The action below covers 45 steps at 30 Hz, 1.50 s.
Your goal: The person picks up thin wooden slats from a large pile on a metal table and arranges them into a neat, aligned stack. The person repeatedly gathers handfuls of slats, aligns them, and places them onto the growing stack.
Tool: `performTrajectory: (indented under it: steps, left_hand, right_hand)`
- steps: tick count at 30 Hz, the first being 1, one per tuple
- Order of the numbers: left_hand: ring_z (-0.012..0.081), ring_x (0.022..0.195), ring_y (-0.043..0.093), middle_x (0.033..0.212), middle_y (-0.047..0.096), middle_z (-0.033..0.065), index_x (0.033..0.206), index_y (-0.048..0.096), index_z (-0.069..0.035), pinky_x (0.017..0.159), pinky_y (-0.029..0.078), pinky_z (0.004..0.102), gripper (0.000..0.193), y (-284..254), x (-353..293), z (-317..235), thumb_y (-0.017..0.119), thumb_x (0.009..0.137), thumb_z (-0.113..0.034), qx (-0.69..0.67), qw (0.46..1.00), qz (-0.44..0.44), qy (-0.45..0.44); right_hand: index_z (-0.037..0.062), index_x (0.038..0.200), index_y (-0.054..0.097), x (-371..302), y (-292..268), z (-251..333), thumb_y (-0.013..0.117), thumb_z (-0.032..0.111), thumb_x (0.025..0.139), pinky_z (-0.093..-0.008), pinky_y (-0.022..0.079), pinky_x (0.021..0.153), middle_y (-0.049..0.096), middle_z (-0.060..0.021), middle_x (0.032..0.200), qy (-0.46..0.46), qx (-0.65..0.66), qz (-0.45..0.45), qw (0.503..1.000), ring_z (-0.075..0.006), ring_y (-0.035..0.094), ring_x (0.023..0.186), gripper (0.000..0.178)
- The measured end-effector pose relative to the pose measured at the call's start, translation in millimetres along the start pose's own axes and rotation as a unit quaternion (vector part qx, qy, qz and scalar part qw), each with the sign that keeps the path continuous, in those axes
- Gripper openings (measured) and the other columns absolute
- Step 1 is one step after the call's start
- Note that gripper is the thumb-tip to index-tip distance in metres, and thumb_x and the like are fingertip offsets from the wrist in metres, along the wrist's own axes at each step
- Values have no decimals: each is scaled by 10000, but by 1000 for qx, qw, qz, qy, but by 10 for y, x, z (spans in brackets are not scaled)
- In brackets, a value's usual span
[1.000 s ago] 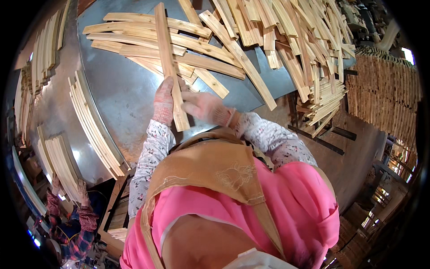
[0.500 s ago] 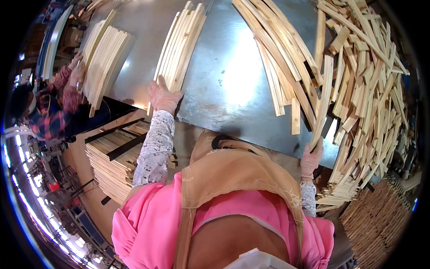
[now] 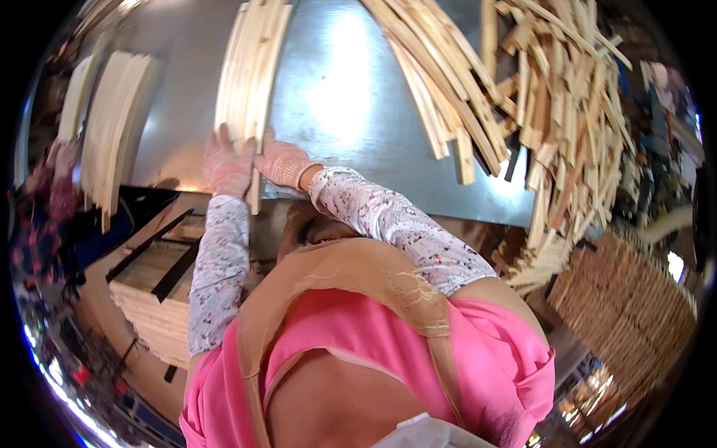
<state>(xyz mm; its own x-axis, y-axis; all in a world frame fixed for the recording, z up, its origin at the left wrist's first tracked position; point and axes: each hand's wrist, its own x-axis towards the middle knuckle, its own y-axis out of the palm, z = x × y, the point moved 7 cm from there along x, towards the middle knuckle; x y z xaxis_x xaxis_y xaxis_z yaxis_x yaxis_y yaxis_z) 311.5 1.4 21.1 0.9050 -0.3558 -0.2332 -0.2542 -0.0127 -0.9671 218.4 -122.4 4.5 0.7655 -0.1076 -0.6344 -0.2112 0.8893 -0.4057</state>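
Observation:
A neat bundle of pale wooden slats (image 3: 250, 71) lies on the grey metal table (image 3: 343, 97). My left hand (image 3: 226, 166), in a pink glove, presses against the near end of that bundle. My right hand (image 3: 282, 161), also gloved, meets it from the right, holding one slat (image 3: 255, 190) that sticks out over the table's front edge. Both sleeves are white with a small floral print.
A large jumbled heap of slats (image 3: 538, 104) fills the table's right side. Another sorted stack (image 3: 112, 127) lies at the left, near a second person (image 3: 48, 194). Stacked slats on a pallet (image 3: 153, 299) sit below the table; woven bundles (image 3: 635, 313) stand at right.
My right hand has come from the loose heap at the right across to the sorted bundle, bringing a slat. My left hand stayed at the bundle's end.

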Motion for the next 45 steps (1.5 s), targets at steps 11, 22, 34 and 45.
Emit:
performTrajectory:
  steps: [11, 22, 34, 45]
  left_hand:
    - [398, 1520, 471, 1642, 480, 246, 1603, 479, -26, 1282, 375, 448, 788, -22, -156, -800, 713, 987, -459, -65, 983, -109, 132]
    - [318, 1332, 640, 1414, 691, 237, 1561, 484, 87, 1158, 461, 364, 832, 744, -675, -3154, 749, 1002, -470, -596, 773, 216, -19]
    - [423, 1622, 293, 1739, 322, 260, 1671, 390, -108, 1354, 169, 513, 931, -228, -299, -780, 762, 916, -508, 59, 997, 17, -56]
    - [293, 1431, 586, 1564, 594, 109, 1547, 546, -172, 1212, 436, 463, 688, -1454, 223, -816, 690, 977, -529, 193, 958, 91, 191]
  right_hand:
    - [36, 1421, 645, -2509, -2537, -3557, 691, 210, 930, -528, 545, 1023, 727, -202, 1209, 143, -375, -432, 808, -400, 683, 1143, 523]
    - [96, 1304, 715, -1737, -2645, -2194, 649, 361, 1030, -498, 539, 1012, 725, -232, 1221, -38, -88, -351, 931, -411, 692, 1141, 386]
    - [-20, 1441, 658, -870, -3596, -2670, 642, 442, 963, -420, 513, 1134, 697, -332, 1370, -13, -57, -270, 961, -432, 659, 1323, 665]
    - [37, 1424, 675, -999, -2769, -1329, 799, 376, 917, -411, 587, 979, 778, -197, 1202, -107, 87, -107, 985, -324, 740, 1144, 623]
